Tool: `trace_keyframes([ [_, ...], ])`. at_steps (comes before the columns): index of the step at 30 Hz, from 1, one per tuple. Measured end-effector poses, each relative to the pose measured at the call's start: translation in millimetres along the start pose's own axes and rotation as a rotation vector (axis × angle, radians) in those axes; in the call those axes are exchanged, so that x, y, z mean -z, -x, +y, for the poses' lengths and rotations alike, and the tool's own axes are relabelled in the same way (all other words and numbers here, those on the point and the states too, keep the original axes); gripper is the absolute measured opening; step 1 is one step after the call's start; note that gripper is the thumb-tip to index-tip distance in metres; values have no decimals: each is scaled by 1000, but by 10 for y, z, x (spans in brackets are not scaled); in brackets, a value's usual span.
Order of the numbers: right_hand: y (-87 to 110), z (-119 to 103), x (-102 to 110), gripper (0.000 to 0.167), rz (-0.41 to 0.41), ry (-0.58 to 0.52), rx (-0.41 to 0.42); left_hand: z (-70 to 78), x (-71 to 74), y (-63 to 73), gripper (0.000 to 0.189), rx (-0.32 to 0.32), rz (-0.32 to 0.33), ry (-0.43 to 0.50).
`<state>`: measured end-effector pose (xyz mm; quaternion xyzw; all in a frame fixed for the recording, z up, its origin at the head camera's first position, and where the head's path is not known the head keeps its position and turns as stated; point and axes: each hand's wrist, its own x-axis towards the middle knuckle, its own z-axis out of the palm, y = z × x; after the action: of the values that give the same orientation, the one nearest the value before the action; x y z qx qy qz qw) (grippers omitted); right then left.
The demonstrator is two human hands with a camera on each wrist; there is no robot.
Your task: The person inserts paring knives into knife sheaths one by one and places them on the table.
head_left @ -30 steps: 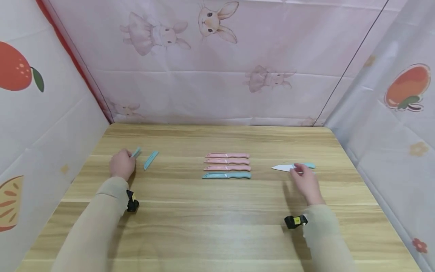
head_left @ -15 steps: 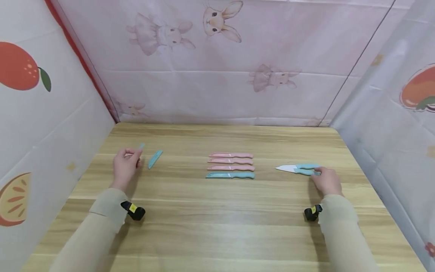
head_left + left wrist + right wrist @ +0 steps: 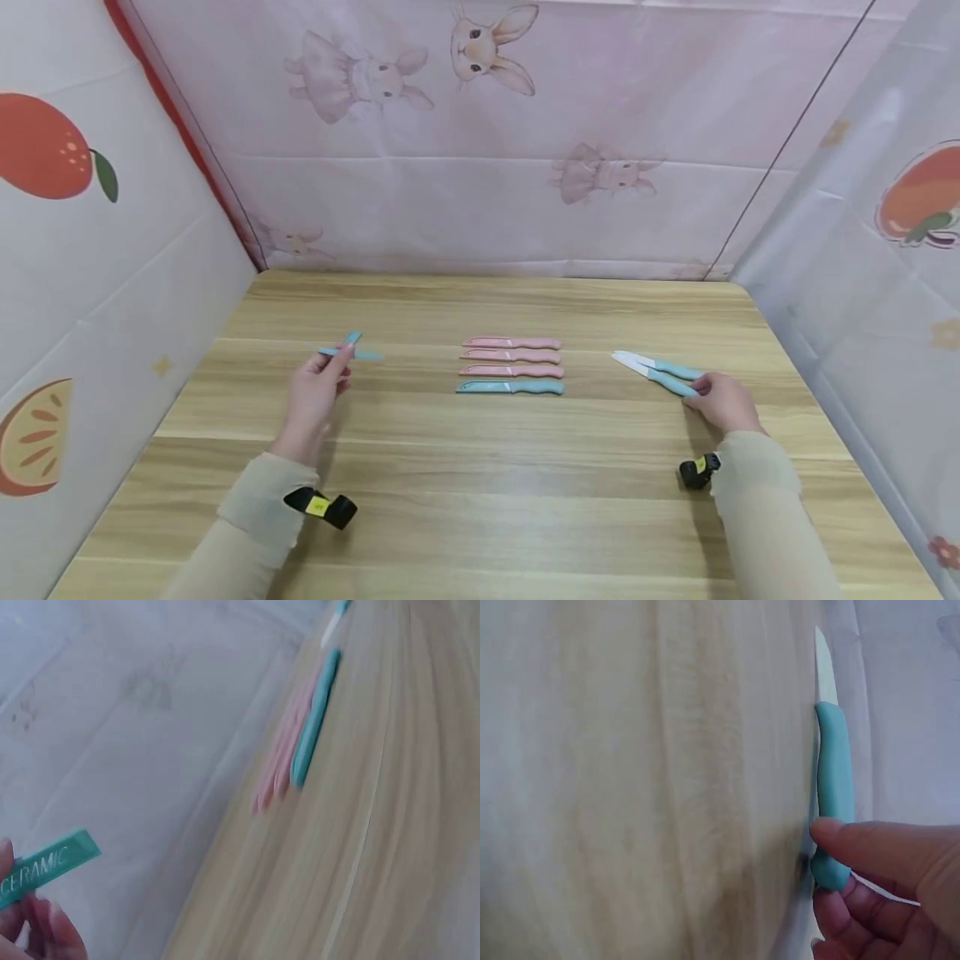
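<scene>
Two hands, teal sheath [image 3: 358,353] left [image 3: 318,397], knife [image 3: 663,381] right [image 3: 726,403].

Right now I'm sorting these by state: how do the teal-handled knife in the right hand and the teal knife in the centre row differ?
The teal-handled white-bladed knife is bare and angled, gripped by the right hand; the teal sheathed knife is covered, level and untouched beneath three pink knives. Both have teal handles.

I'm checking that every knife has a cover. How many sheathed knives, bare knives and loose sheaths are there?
Sheathed knives: 4, a row of 3 pink and 1 teal
Bare white-bladed knives: 2, by the right hand
Loose teal sheaths: 2, at the left hand
Total: 8
</scene>
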<state>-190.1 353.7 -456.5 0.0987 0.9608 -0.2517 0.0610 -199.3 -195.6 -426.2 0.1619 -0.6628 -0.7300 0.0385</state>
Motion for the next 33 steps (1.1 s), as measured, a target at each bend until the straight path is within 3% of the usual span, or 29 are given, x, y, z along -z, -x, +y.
trace_keyframes([
  [2, 18, 2, 15, 29, -6, -12, 36, -2, -60, 83, 29, 4, -60, 4],
  [6, 81, -23, 63, 34, -12, -118, 79, 5, -171, 213, 24, 12, -186, 103],
  [9, 149, -96, 107, 41, 50, -262, 80, -1, -280, 297, 22, 23, -224, 158],
  [13, 240, -268, 90, 37, 228, -554, 78, -42, -454, 421, 24, 85, -236, 184],
  [17, 359, -544, -34, 19, 389, -977, 70, -126, -642, 565, 26, 152, -247, 228],
  [20, 459, -782, -165, 16, 487, -1287, 49, -211, -775, 662, 29, 180, -237, 270],
  [22, 533, -941, -269, 17, 530, -1402, 39, -262, -847, 717, 31, 192, -228, 287],
  [24, 616, -1092, -375, 18, 536, -1442, 57, -305, -904, 766, 31, 197, -220, 295],
  [28, 807, -1359, -537, 21, 464, -1429, 120, -367, -985, 832, 32, 196, -212, 327],
  [33, 1026, -1611, -678, 16, 385, -1557, 123, -412, -1060, 881, 36, 200, -205, 373],
])
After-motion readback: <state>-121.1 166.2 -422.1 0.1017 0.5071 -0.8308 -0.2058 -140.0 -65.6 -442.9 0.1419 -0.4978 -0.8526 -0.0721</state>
